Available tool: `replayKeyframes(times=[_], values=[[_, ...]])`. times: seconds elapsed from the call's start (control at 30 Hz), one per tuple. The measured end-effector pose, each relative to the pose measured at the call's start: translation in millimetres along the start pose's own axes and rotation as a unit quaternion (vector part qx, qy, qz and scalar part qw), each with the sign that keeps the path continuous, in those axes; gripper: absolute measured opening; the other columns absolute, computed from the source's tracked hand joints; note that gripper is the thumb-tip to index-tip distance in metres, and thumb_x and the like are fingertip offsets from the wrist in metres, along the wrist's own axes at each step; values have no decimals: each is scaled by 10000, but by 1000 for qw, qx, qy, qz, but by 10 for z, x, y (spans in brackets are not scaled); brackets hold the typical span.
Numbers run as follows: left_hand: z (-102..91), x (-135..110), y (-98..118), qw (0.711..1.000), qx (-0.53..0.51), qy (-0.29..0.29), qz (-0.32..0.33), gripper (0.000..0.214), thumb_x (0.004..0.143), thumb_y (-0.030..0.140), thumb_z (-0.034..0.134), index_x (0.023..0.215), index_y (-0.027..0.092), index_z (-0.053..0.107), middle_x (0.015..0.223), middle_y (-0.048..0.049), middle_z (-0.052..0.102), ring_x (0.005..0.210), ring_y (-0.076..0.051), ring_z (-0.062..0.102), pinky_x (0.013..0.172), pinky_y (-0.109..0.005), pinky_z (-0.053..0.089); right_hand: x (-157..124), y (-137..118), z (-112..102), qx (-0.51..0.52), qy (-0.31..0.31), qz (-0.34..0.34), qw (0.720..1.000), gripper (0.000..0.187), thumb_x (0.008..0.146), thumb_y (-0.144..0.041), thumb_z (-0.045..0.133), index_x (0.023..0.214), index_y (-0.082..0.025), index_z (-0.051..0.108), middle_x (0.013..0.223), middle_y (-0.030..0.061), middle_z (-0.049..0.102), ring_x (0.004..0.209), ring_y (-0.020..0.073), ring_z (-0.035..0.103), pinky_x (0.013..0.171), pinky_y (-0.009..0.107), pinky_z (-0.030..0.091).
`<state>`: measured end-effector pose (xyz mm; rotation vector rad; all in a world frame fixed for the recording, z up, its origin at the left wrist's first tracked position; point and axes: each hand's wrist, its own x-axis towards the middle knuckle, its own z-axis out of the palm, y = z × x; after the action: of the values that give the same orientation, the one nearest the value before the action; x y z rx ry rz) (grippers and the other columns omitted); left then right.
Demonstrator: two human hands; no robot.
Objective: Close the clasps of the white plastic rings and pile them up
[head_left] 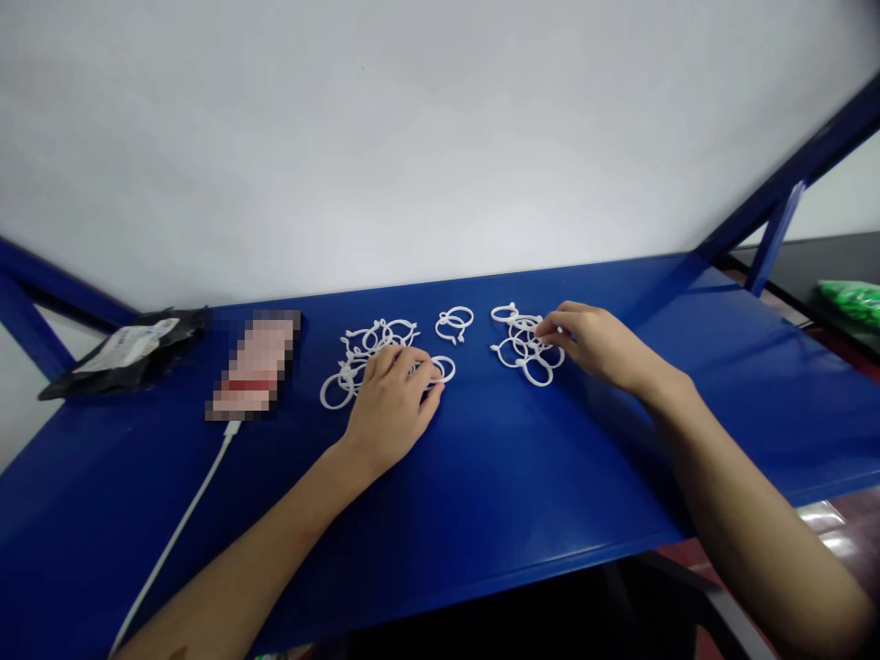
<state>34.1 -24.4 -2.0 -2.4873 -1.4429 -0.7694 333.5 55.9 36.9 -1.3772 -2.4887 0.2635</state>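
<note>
My left hand point(390, 403) lies palm down over a pile of thin white plastic rings point(336, 391) with small knobbed ends. Its fingers are spread and lightly bent, touching a ring point(446, 368) at the pile's right edge. The palm and fingers hide part of this pile. Farther right, my right hand point(595, 339) reaches into a second cluster of white rings point(537, 371). Thumb and forefinger are pinched together on a white ring there, partly covered by the fingers. Between the two groups, towards the wall, lie a couple of overlapping rings point(455, 319).
Everything lies on a blue shelf point(481, 495) against a white wall point(440, 137). At left are a blurred-out phone point(254, 367), its white cable point(180, 527) and a black plastic package point(130, 353). Blue frame bars point(776, 234) flank the shelf. Something green point(852, 301) stands beyond, right.
</note>
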Motion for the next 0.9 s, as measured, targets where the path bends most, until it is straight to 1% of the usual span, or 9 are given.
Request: replayKeyframes(times=[0.1, 0.2, 0.3, 0.4, 0.5, 0.57, 0.67, 0.8, 0.9], values=[[-26, 14, 33, 1000, -9, 6, -15, 44, 874, 152, 604, 898, 184, 621, 990, -62, 651, 993, -262, 531, 891, -432, 454, -4, 14, 7, -9, 20, -13, 1000, 198, 934, -177, 513, 986, -174, 705, 992, 88, 673, 878, 210, 645, 811, 371, 522], [-38, 22, 59, 999, -18, 0, -31, 79, 839, 119, 601, 886, 182, 604, 964, -58, 650, 972, -258, 529, 881, -426, 449, -1, -44, 3, -13, 66, -25, 997, 194, 958, -230, 516, 1000, -170, 695, 982, 93, 678, 875, 220, 638, 809, 388, 522], [-40, 23, 64, 999, -15, 15, -30, 58, 865, 129, 595, 889, 180, 610, 941, -55, 657, 953, -252, 531, 867, -419, 442, -1, -188, 29, -13, 104, -40, 994, 193, 977, -259, 515, 999, -175, 688, 950, 90, 687, 858, 228, 620, 787, 398, 518], [-46, 24, 59, 999, -20, 40, -19, 31, 912, 179, 600, 914, 187, 630, 910, -42, 668, 920, -237, 540, 852, -405, 434, -22, -390, 121, 14, 118, -76, 990, 184, 991, -271, 513, 1012, -181, 673, 960, 89, 683, 878, 228, 611, 795, 396, 519], [-60, 21, 59, 998, -33, 59, 4, 43, 938, 212, 604, 937, 206, 646, 899, -26, 682, 905, -221, 556, 855, -395, 426, -70, -606, 258, 77, 110, -128, 983, 202, 1000, -303, 518, 1114, -186, 636, 1051, 95, 669, 977, 228, 618, 875, 405, 523], [-67, 16, 66, 996, -41, 73, 18, 40, 940, 221, 613, 954, 217, 650, 892, -17, 689, 905, -215, 566, 862, -390, 426, -108, -732, 344, 130, 84, -166, 974, 248, 993, -327, 541, 1189, -188, 602, 1120, 100, 654, 1044, 223, 613, 918, 401, 524], [-69, 11, 84, 992, -61, 100, 36, 61, 927, 227, 642, 986, 218, 629, 874, -7, 696, 902, -208, 576, 857, -378, 436, -153, -860, 433, 199, 51, -204, 957, 234, 995, -315, 544, 1180, -180, 592, 1093, 88, 658, 1005, 191, 626, 879, 353, 544], [-66, 16, 105, 986, -84, 127, 62, 151, 909, 242, 675, 1027, 212, 586, 869, 0, 697, 874, -194, 582, 832, -355, 456, -174, -905, 468, 251, 65, -193, 946, 157, 1008, -249, 516, 1118, -177, 601, 963, 53, 676, 838, 140, 646, 750, 284, 548], [-64, 11, 113, 985, -99, 124, 69, 256, 897, 288, 694, 1102, 207, 562, 904, -15, 687, 887, -198, 589, 835, -353, 473, -169, -897, 460, 266, 80, -164, 947, 136, 992, -226, 536, 1098, -176, 605, 965, 48, 693, 814, 130, 658, 718, 266, 540]])
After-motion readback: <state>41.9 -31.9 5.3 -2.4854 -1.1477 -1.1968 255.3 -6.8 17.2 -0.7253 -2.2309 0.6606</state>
